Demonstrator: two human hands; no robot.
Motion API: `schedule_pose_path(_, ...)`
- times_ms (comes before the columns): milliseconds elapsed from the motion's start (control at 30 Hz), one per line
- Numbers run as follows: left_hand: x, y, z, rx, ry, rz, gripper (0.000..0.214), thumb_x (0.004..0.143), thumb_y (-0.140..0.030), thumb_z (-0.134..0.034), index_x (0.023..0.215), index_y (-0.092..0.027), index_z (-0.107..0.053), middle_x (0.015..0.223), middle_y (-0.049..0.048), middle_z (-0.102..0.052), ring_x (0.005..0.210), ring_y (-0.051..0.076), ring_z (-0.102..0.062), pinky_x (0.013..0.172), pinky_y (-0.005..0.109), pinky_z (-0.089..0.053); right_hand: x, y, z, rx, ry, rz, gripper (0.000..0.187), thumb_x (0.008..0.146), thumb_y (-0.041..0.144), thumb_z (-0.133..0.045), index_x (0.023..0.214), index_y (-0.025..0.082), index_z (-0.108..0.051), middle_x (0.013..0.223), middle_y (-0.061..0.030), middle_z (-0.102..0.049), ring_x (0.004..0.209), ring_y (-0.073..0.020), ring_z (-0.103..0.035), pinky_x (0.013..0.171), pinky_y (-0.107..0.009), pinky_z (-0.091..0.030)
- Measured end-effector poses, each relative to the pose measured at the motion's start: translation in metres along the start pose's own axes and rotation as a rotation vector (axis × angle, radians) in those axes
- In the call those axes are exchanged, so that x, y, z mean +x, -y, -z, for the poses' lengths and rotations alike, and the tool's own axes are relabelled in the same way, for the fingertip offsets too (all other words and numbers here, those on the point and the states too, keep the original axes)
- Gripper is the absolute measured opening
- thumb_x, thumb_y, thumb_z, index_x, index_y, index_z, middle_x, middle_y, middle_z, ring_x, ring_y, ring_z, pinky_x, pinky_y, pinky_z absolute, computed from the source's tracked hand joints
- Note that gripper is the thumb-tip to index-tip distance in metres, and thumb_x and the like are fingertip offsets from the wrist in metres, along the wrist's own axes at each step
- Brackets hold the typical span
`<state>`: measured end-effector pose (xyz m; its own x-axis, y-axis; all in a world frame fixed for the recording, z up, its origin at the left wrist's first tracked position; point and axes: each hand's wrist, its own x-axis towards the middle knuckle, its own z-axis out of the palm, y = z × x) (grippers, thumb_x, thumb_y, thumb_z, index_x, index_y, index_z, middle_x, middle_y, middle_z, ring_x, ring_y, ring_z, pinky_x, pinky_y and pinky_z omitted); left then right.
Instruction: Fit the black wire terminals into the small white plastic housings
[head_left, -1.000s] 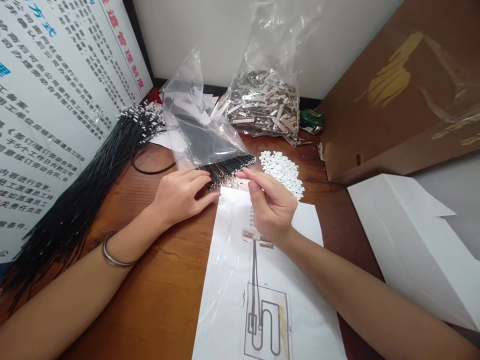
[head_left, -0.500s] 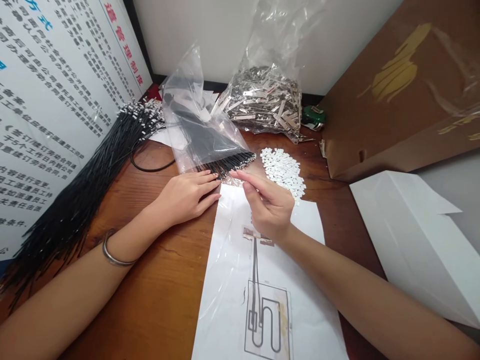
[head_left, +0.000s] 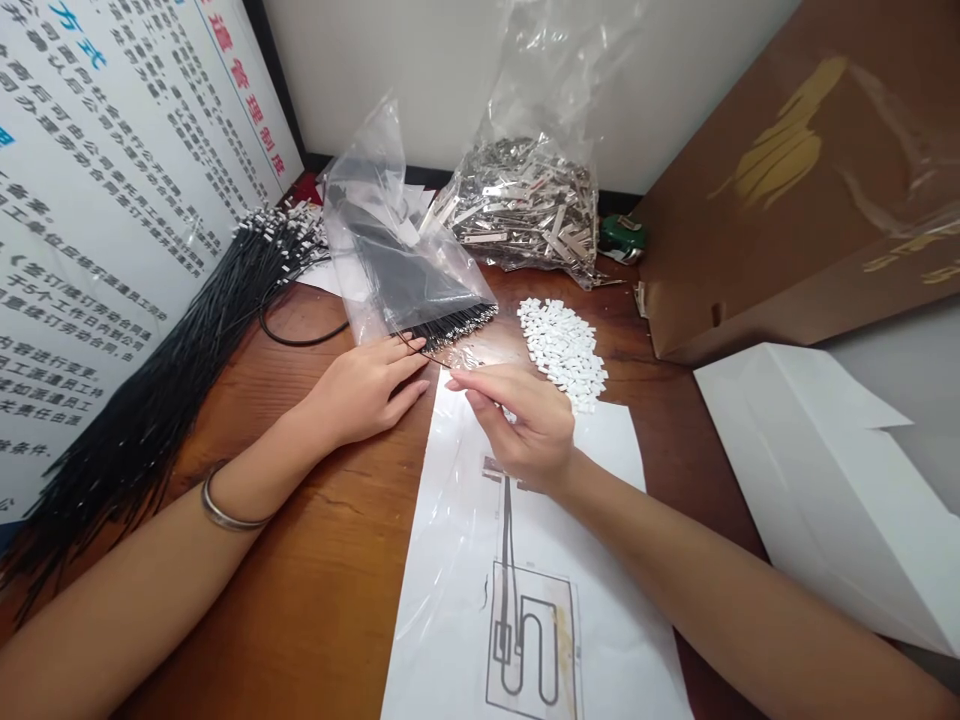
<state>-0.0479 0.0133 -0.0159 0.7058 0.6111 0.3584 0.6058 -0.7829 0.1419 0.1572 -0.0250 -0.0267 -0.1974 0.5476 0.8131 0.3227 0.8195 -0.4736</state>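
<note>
My right hand (head_left: 529,420), above the top of a printed sheet (head_left: 442,560), pinches the end of a thin black wire (head_left: 435,359). The wire runs back toward a clear plastic bag (head_left: 360,270) holding a bundle of black wires (head_left: 450,325), whose metal-tipped ends stick out. My left hand (head_left: 367,395) lies flat on the table at the bag's mouth, fingers stretched out, fingertips by the wires. Just beyond my right hand is a pile of small white plastic pieces (head_left: 562,345).
Behind the pile stands a clear bag of metal strips (head_left: 525,210), with a green tape measure (head_left: 622,238) beside it. Black wires with white ends (head_left: 172,350) lie at the left. A brown box (head_left: 750,230) and a folded white card piece (head_left: 817,470) stand at the right.
My right hand has drawn back toward me and slightly left, pulling one black wire out from the bundle. My left hand stays nearly in place.
</note>
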Motion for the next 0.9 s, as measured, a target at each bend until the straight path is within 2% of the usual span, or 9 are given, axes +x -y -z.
schedule_pose_path(100,-0.0012,-0.0018,0.0024,-0.015,-0.061,-0.003,0.025,0.096,-0.026,-0.047,0.097,-0.014,-0.070,0.110,0.0106,-0.073,0.106,0.022,-0.068,0.090,0.033,-0.055,0.0009,-0.0007,-0.0004,0.022,-0.003,0.027,0.041,0.091,0.010,-0.055,0.127,0.029,-0.063,0.093,-0.0019,-0.077,0.081,-0.0156,-0.073,0.070,-0.030,-0.061)
schedule_pose_path(200,-0.0022,-0.0040,0.0042,0.034,-0.113,0.079,0.025,0.094,-0.030,-0.050,0.081,-0.016,-0.066,0.080,0.0054,-0.073,0.076,0.018,-0.069,0.068,0.027,-0.053,0.0009,-0.0017,-0.0005,0.049,0.008,0.046,0.051,0.090,0.007,-0.056,0.134,0.031,-0.057,0.093,-0.0009,-0.077,0.080,-0.0148,-0.073,0.069,-0.028,-0.061)
schedule_pose_path(233,-0.0023,-0.0044,0.0044,0.046,-0.131,0.122,0.023,0.093,-0.032,-0.052,0.081,-0.016,-0.065,0.073,0.0033,-0.071,0.068,0.016,-0.067,0.063,0.026,-0.050,0.0007,-0.0020,-0.0003,0.048,0.013,0.053,0.053,0.090,0.007,-0.056,0.136,0.032,-0.055,0.092,-0.0005,-0.077,0.080,-0.0147,-0.073,0.068,-0.028,-0.061)
schedule_pose_path(300,-0.0023,-0.0047,0.0043,0.057,-0.173,0.190,0.021,0.090,-0.034,-0.056,0.094,-0.015,-0.064,0.068,0.0003,-0.069,0.061,0.014,-0.064,0.060,0.024,-0.047,0.0003,-0.0021,0.0003,0.031,0.025,0.076,0.054,0.090,0.009,-0.055,0.138,0.034,-0.053,0.090,0.0005,-0.077,0.075,-0.0143,-0.072,0.063,-0.027,-0.060)
schedule_pose_path(400,-0.0021,-0.0037,0.0032,0.079,-0.219,0.183,0.028,0.092,-0.033,-0.054,0.112,-0.015,-0.063,0.078,0.0021,-0.074,0.068,0.015,-0.068,0.066,0.025,-0.049,0.0001,-0.0011,0.0015,0.005,0.045,0.118,0.051,0.092,0.012,-0.055,0.138,0.034,-0.052,0.084,0.0015,-0.075,0.068,-0.0133,-0.070,0.058,-0.025,-0.057)
schedule_pose_path(567,-0.0024,-0.0017,0.0027,0.059,-0.195,0.001,0.026,0.097,-0.027,-0.047,0.098,-0.017,-0.070,0.083,0.0050,-0.076,0.075,0.016,-0.069,0.070,0.026,-0.051,0.0011,0.0005,0.0014,0.029,0.099,0.106,0.047,0.093,0.014,-0.054,0.138,0.027,-0.052,0.081,-0.0002,-0.075,0.064,-0.0124,-0.068,0.059,-0.025,-0.057)
schedule_pose_path(700,-0.0024,-0.0021,0.0046,0.034,-0.179,-0.113,0.025,0.096,-0.027,-0.048,0.091,-0.018,-0.071,0.081,0.0048,-0.075,0.073,0.015,-0.067,0.068,0.025,-0.051,0.0015,-0.0016,-0.0013,0.034,0.151,0.031,0.039,0.092,0.013,-0.056,0.129,0.025,-0.061,0.088,-0.0023,-0.076,0.071,-0.0136,-0.070,0.064,-0.027,-0.059)
schedule_pose_path(800,-0.0016,-0.0032,0.0058,0.044,-0.155,-0.136,0.027,0.096,-0.028,-0.048,0.084,-0.018,-0.070,0.077,0.0039,-0.073,0.068,0.014,-0.063,0.066,0.025,-0.050,0.0019,-0.0030,-0.0022,0.070,0.169,-0.004,0.031,0.092,0.012,-0.056,0.118,0.023,-0.067,0.089,-0.0038,-0.077,0.076,-0.0146,-0.071,0.066,-0.029,-0.060)
schedule_pose_path(900,-0.0004,-0.0041,0.0069,0.073,-0.165,-0.088,0.024,0.095,-0.032,-0.050,0.095,-0.019,-0.070,0.085,0.0058,-0.072,0.077,0.017,-0.062,0.069,0.028,-0.051,0.0013,-0.0023,-0.0013,0.094,0.119,-0.058,0.025,0.093,0.015,-0.056,0.111,0.024,-0.070,0.089,-0.0035,-0.076,0.077,-0.0153,-0.071,0.068,-0.030,-0.060)
